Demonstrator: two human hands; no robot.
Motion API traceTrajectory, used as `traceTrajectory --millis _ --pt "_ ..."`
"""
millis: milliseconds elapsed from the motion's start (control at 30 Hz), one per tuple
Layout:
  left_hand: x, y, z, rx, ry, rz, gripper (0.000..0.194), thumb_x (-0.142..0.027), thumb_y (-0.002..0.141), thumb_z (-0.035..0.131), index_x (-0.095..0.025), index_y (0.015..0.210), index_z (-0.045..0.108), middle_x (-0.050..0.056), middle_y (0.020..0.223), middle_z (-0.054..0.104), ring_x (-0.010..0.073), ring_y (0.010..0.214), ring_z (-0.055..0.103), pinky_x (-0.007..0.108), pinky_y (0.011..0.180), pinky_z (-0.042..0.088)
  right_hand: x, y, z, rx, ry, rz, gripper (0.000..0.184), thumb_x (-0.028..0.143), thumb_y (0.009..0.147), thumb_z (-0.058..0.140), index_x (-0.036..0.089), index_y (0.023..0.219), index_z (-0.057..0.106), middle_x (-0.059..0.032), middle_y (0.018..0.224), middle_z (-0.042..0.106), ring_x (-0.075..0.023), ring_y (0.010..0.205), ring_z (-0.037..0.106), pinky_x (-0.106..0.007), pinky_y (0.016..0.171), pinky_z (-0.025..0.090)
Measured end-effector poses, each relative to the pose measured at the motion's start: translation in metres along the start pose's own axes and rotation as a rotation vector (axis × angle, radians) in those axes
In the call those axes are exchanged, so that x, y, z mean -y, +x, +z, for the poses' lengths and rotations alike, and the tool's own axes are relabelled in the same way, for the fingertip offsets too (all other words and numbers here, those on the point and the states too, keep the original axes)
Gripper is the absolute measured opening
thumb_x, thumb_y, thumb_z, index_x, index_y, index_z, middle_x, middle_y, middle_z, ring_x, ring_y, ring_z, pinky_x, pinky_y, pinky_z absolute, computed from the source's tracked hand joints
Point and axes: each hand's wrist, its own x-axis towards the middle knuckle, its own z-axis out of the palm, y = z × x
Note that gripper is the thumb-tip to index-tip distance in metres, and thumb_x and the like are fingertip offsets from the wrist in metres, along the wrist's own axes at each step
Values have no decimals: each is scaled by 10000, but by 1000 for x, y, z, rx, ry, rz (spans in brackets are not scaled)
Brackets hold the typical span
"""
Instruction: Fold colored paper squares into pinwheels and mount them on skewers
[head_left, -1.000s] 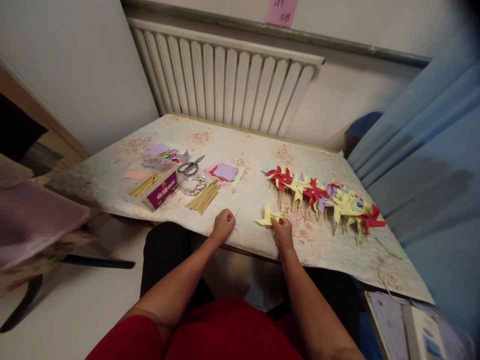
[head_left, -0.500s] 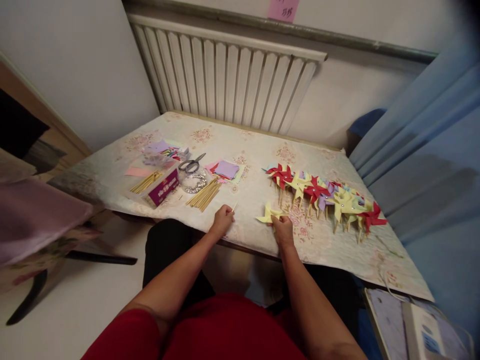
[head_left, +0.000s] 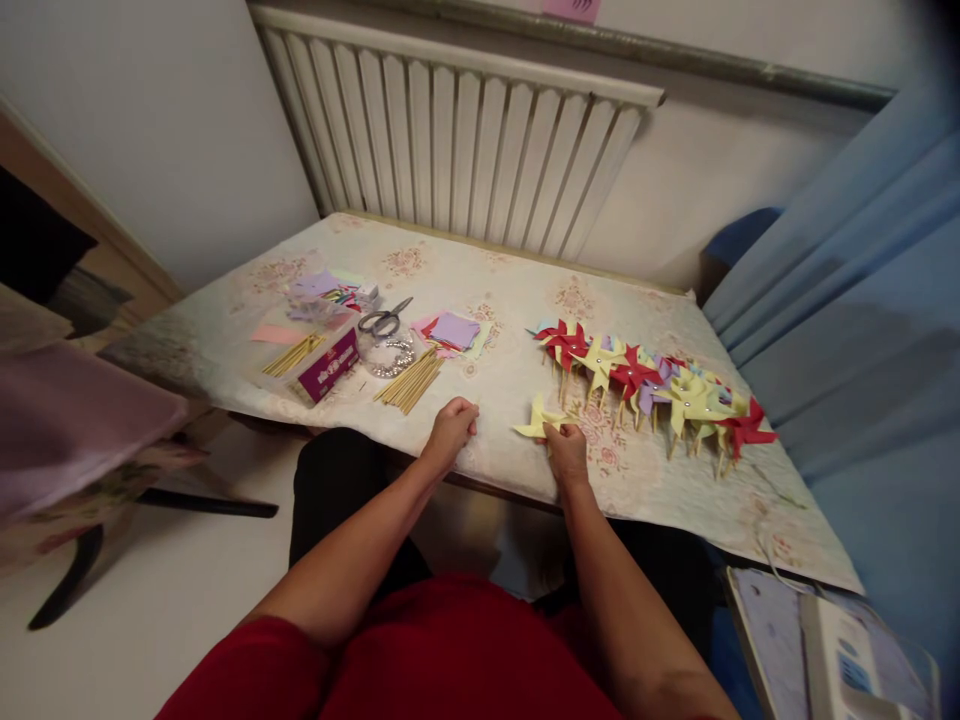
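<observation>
My left hand (head_left: 453,428) rests closed near the front edge of the table (head_left: 495,300); in the earlier frames a thin wooden stick poked out of it, and now the stick is hidden in the fist. My right hand (head_left: 566,450) pinches a yellow paper pinwheel (head_left: 537,420) lying flat on the cloth. To the right lies a row of several finished pinwheels (head_left: 652,385) in red, yellow and purple, on sticks.
A loose bundle of wooden sticks (head_left: 410,381), scissors (head_left: 384,320), a small dish of pins (head_left: 385,355), a purple box with sticks (head_left: 319,362) and a stack of coloured paper squares (head_left: 452,331) lie on the left. A radiator (head_left: 457,130) stands behind, a blue curtain (head_left: 862,300) on the right.
The view has tilted down slightly. My left hand has moved a little right toward the yellow pinwheel, and the stick tip no longer shows. My right hand stays on the pinwheel.
</observation>
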Motion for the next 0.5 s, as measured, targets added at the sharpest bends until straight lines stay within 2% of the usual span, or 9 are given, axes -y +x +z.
traceTrajectory --millis 200,500 --pt "-11 -8 2 33 -55 24 312 -398 784 589 -199 624 410 -62 479 437 51 380 265 220 397 150 3 -2 -1 1 -34 -8 290 377 712 662 214 597 452 69 508 434 -94 479 362 -244 458 277" --pt "-23 -17 7 11 -123 33 135 -250 725 574 -187 670 468 -57 519 478 42 392 289 207 405 158 5 -3 -1 5 -38 2 286 381 705 661 210 590 463 64 503 455 -91 474 360 -245 452 273"
